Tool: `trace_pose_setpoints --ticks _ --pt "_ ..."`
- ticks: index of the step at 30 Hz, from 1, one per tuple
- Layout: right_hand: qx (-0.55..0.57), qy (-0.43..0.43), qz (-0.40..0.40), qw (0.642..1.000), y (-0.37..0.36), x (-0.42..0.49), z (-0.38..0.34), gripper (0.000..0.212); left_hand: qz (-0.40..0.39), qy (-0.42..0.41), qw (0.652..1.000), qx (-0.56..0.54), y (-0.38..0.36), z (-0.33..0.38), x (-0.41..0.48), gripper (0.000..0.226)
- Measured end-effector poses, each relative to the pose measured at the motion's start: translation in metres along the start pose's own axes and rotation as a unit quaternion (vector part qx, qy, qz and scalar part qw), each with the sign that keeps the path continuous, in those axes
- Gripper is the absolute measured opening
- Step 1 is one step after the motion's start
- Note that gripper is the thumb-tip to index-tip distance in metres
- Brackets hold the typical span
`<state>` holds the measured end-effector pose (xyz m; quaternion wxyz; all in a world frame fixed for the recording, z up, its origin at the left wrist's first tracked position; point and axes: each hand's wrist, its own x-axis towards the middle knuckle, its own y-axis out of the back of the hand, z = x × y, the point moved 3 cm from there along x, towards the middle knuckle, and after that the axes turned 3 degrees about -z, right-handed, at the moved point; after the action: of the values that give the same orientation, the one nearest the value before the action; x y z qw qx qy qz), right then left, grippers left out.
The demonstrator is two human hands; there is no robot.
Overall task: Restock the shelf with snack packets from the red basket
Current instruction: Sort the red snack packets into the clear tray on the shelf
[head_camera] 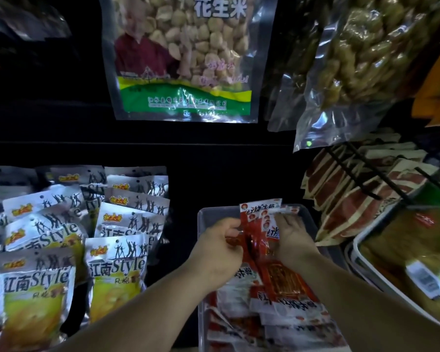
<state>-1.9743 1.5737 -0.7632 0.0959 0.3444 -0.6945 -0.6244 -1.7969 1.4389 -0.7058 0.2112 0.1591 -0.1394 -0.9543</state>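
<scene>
A clear plastic tray (pixel 203 219) sits on the dark shelf in front of me, with several red-and-white snack packets (pixel 285 298) lying in it. Both hands are over its far end. My left hand (pixel 220 246) pinches the lower edge of an upright red snack packet (pixel 255 224). My right hand (pixel 294 236) grips the same bunch of packets from the right, fingers curled over their tops. The red basket is not in view.
Silver-and-yellow snack bags (pixel 114 270) stand in rows at the left. A big peanut bag (pixel 181 57) and a clear bag of nuts (pixel 361 59) hang above. At right, a black wire rack (pixel 361 171) holds red-and-beige packets over a white-rimmed bin (pixel 374 273).
</scene>
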Motion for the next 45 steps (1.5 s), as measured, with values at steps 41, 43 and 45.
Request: trace_pose_setpoints --ticks 41,43,45 --pt "0.616 0.011 0.017 0.787 0.188 -0.26 -0.08 0.017 -0.081 -0.132 0.977 -0.147 0.061 0.132 -0.111 0.032" --pt "0.643 0.011 0.044 0.764 0.187 -0.27 -0.085 0.021 -0.117 -0.143 0.97 -0.157 0.062 0.143 -0.122 0.038" --pt "0.658 0.006 0.086 0.748 0.182 -0.275 -0.089 0.02 -0.158 -0.135 0.962 -0.174 0.063 0.149 -0.131 0.046"
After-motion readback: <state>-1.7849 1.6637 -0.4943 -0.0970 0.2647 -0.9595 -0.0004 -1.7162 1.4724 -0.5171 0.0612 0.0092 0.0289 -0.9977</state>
